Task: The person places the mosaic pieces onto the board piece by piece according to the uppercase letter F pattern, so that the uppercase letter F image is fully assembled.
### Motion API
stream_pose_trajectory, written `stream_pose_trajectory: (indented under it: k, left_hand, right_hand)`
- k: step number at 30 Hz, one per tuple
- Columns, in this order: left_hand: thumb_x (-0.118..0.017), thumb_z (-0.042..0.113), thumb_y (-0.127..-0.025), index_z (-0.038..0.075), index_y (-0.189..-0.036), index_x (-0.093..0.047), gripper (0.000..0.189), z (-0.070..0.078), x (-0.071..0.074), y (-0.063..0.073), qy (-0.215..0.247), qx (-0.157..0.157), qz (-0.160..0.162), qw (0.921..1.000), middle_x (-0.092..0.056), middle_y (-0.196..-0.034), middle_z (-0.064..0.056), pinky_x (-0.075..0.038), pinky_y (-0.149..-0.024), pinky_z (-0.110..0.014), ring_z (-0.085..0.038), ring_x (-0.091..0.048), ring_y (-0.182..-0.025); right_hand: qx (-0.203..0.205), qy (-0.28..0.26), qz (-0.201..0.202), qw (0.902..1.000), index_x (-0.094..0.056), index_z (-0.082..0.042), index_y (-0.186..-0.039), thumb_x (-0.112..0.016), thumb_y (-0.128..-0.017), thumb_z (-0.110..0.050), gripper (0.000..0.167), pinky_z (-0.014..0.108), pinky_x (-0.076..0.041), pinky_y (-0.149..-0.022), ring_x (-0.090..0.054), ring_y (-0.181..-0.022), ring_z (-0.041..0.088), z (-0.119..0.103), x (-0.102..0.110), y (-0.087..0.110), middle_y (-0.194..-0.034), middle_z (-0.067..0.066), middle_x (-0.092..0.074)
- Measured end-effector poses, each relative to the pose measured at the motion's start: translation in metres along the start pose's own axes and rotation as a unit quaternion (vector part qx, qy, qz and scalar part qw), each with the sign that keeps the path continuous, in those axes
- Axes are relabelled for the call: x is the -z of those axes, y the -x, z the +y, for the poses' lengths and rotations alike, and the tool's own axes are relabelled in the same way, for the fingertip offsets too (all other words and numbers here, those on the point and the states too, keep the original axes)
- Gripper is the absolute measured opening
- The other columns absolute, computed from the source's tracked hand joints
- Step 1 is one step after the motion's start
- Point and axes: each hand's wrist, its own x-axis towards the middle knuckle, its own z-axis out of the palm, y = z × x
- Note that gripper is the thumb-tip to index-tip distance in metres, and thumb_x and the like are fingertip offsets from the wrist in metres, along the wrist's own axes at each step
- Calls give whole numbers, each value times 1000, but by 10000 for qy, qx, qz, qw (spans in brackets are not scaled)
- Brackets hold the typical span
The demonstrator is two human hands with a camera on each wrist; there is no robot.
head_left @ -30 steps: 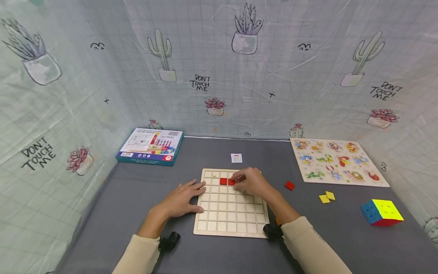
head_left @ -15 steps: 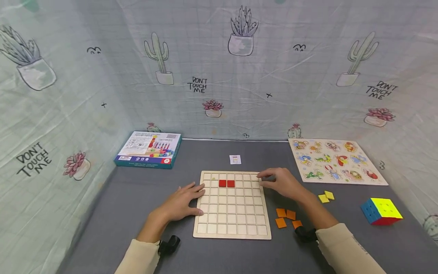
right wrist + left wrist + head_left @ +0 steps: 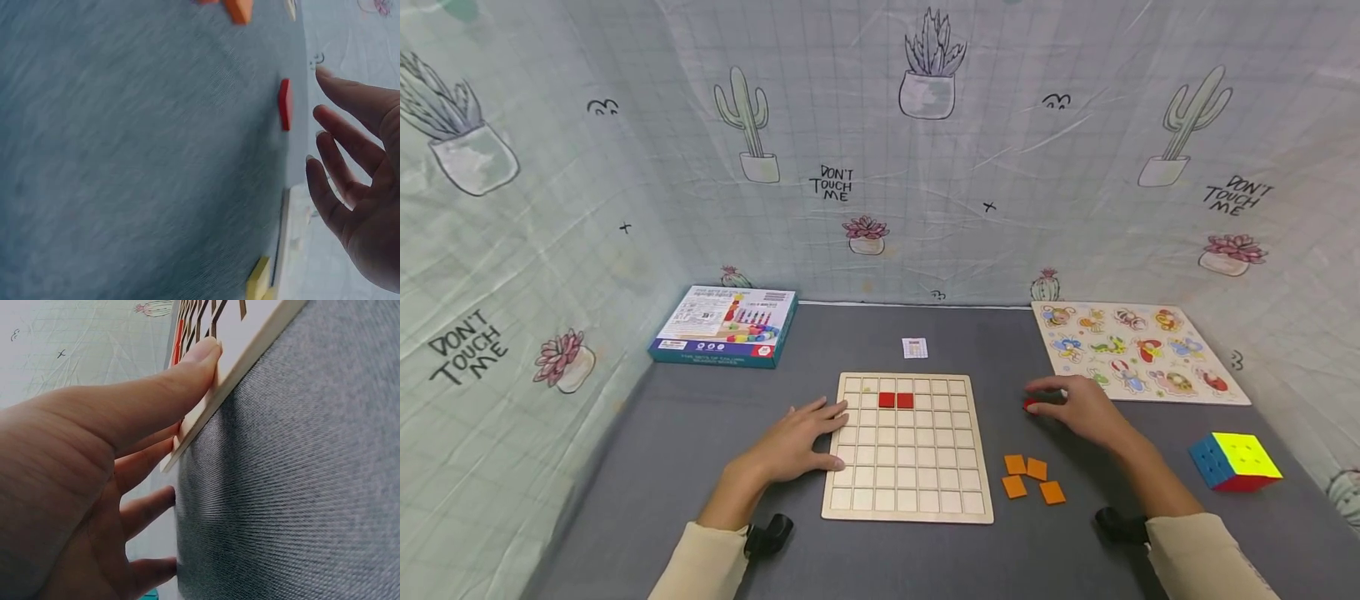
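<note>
My left hand (image 3: 793, 443) rests on the left edge of a pale wooden grid board (image 3: 917, 458), fingers spread. In the left wrist view its thumb (image 3: 187, 372) presses on the board's rim. Two red square tiles (image 3: 896, 401) sit side by side in the board's second row. To the right of the board, my right hand (image 3: 1078, 408) hovers over a loose red tile (image 3: 1028, 406), partly covered by the fingers in the head view. The right wrist view shows that tile (image 3: 285, 104) lying on the table, with thumb and fingers parted and apart from it.
Several orange tiles (image 3: 1026, 477) lie right of the board. Yellow tiles (image 3: 258, 278) show in the right wrist view. A puzzle cube (image 3: 1235, 462) and an insect picture board (image 3: 1150, 354) are at the right. A small printed card (image 3: 915, 348) and a boxed toy (image 3: 726, 327) lie behind.
My right hand has left the red tile on the board and moved right to the loose red tile. The orange tiles have come into sight. The left hand stays in place.
</note>
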Motion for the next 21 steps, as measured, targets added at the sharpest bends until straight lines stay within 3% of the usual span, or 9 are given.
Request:
stream_pose_trajectory:
  k: [7,18,21]
  left_hand:
    - [-79,39,-88,11,-151,-51,74,-2,0,0,-26,47,-52,10000,-40,-165,-5,-16,-121,-76,-40,-26,-158]
    - [-78,40,-89,11,-151,-50,74,-2,2,1,0,7,-45,10000,-39,-166,-5,-16,-121,-76,-40,-26,-157]
    - [-78,41,-89,11,-152,-50,75,-1,2,1,-10,-18,-48,10000,-39,-166,-5,-16,-120,-76,-40,-26,-157]
  right_hand:
    - [-203,248,-62,9995,-79,-9,-115,-83,-85,-28,36,55,-56,-90,-69,-112,40,11,-7,4,-119,17,-76]
    - [-192,546,316,9978,-82,-9,-104,-85,-83,-21,25,40,-56,-75,-73,-97,34,10,-13,3,-108,17,-79]
    - [-215,525,344,9978,-83,-9,-104,-84,-83,-19,22,46,-58,-78,-73,-96,34,10,-13,3,-105,17,-79]
